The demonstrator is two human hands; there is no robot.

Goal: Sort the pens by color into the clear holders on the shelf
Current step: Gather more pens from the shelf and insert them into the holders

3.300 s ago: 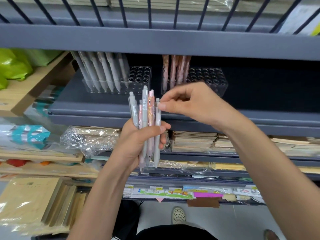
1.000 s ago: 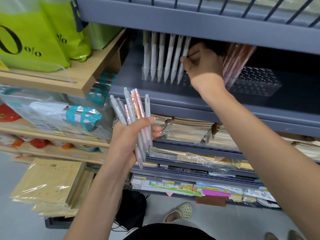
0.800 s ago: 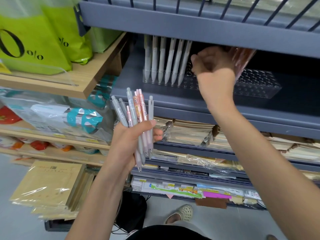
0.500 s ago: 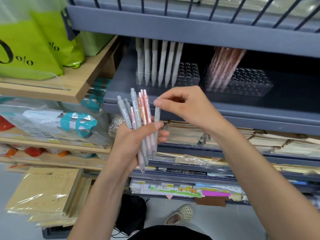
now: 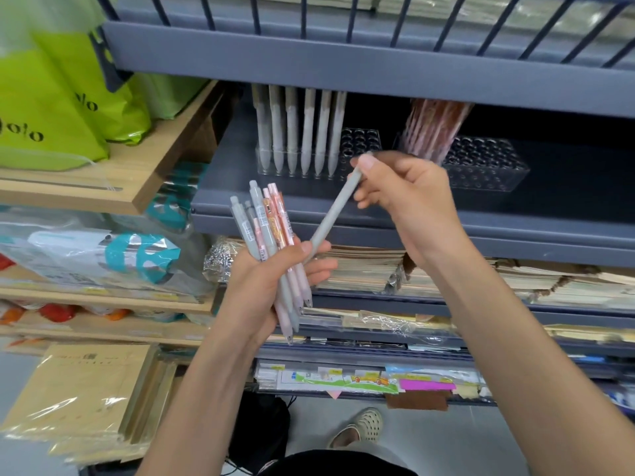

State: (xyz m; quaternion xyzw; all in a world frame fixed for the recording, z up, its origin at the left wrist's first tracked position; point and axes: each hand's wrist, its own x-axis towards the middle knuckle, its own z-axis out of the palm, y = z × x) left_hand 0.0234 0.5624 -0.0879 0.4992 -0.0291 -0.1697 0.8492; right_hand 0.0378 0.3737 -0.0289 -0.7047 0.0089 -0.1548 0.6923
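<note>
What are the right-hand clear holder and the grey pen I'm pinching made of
Holder: likely clear acrylic or hard plastic, glossy; the shelf shows through and edges catch light. Grey pen, pinched by the right hand: probably plastic, matte, with no glare on its barrel.

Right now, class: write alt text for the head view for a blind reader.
The right hand pinches a grey pen beside the bunch of pens in the left hand. Behind, the left clear holder holds grey pens, the right holder pink pens.

- The shelf board (image 5: 343, 67) is hiding the tops of grey pens (image 5: 307, 132) and pink pens (image 5: 431, 128) beneath it.
- Left of it, a green bag (image 5: 44, 108) is running off-frame.
</note>
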